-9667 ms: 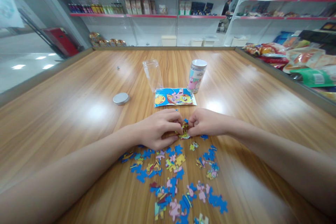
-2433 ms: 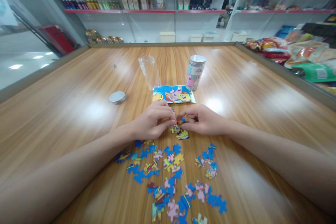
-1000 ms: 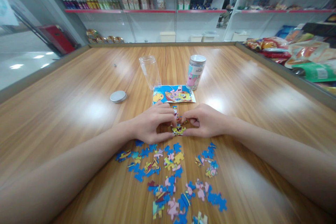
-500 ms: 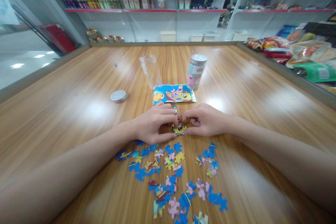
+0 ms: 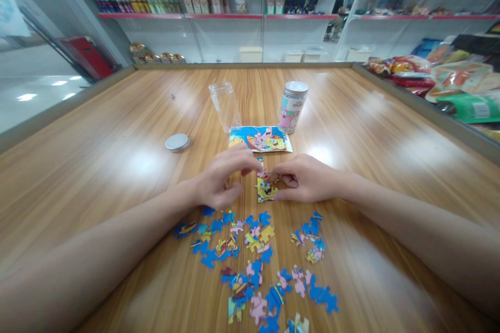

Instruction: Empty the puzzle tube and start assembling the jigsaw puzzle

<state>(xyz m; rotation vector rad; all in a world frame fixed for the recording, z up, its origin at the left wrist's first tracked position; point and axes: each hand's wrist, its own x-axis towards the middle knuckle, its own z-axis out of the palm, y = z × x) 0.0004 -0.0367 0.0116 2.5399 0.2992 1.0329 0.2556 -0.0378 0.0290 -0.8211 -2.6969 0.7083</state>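
A small joined section of jigsaw puzzle (image 5: 265, 189) lies flat on the table, showing a yellow cartoon face. My right hand (image 5: 307, 179) is at its right side, thumb and index finger pressing on the edge with the other fingers curled in. My left hand (image 5: 224, 174) is raised just left of the section, holding nothing, thumb and fingers apart. Many loose puzzle pieces (image 5: 255, 273), mostly blue, pink and yellow, are scattered nearer to me. Just beyond my hands lies a printed picture sheet (image 5: 269, 139) with cartoon figures, partly covered by my left hand.
Behind the sheet stand a clear plastic jar (image 5: 225, 106) and a printed canister (image 5: 292, 106) with a silver top. A silver lid (image 5: 177, 142) lies to the left on the wooden table (image 5: 117, 192). Packaged goods (image 5: 464, 78) are piled past the right edge; shelves line the back.
My left hand has let go of the puzzle section and moved up and left, its thumb and fingers spreading. More of the section shows. My right hand has stayed almost in place.
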